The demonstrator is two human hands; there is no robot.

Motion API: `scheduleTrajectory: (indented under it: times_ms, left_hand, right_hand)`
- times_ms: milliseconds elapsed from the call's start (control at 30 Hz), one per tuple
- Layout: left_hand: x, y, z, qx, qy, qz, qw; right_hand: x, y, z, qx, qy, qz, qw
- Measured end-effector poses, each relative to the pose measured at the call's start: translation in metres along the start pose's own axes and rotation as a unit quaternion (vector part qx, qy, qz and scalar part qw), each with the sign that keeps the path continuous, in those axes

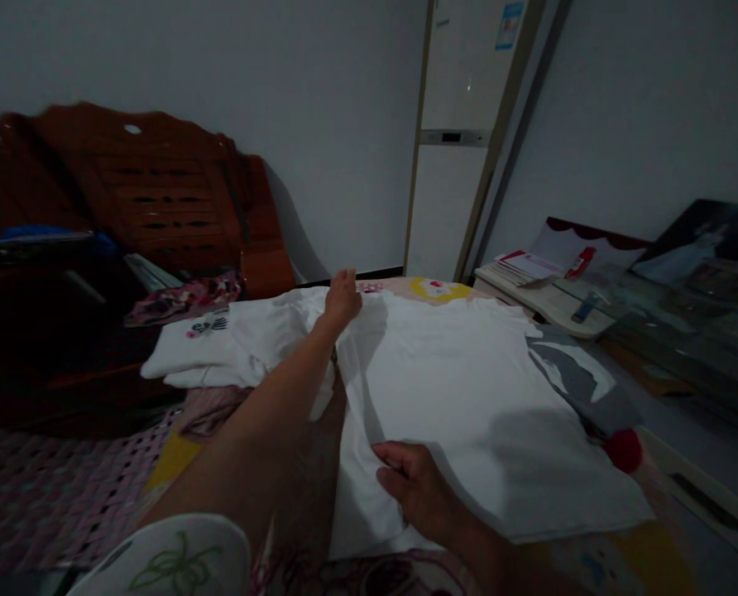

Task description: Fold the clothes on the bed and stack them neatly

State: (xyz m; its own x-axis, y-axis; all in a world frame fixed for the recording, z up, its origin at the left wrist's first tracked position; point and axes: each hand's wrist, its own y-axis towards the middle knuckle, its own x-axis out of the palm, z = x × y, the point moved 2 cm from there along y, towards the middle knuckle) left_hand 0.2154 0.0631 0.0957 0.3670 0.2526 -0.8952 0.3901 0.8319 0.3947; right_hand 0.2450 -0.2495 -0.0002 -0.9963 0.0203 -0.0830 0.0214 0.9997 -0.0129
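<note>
While the left hand (pixel 344 300) grasps the far part of the left edge of a white garment (pixel 449 372), the right hand (pixel 419 490) pinches that edge nearer, between thumb and fingers. It lies spread on a patterned cover (pixel 440 289), with white clothes (pixel 266 335) to its left and grey fabric (pixel 617 407) along its right.

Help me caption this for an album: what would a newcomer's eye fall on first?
Probably the white garment spread across the middle, bright in a dim room, with the left hand at its far left edge and the right hand nearer along that side. Next come the carved reddish-brown wooden seat at the left and the tall pale cabinet unit by the back wall.
</note>
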Motion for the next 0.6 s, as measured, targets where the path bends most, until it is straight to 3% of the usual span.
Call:
scheduleTrajectory:
  times_ms: [167, 333, 500, 600]
  left_hand:
    - [-0.015, -0.022, -0.031, -0.060, 0.044, -0.069, 0.995]
    - [-0.015, -0.041, -0.053, -0.098, 0.049, -0.149, 0.983]
    - [-0.010, -0.040, -0.053, -0.097, -0.017, -0.083, 0.992]
    - [-0.006, -0.038, -0.051, -0.115, -0.046, -0.082, 0.989]
  right_hand:
    - [0.001, 0.001, 0.004, 0.005, 0.031, -0.012, 0.999]
    - [0.000, 0.002, 0.007, 0.010, 0.023, 0.000, 1.000]
    - [-0.002, 0.002, 0.006, 0.009, 0.013, 0.000, 1.000]
    - [0.000, 0.003, 0.007, 0.003, 0.022, -0.004, 1.000]
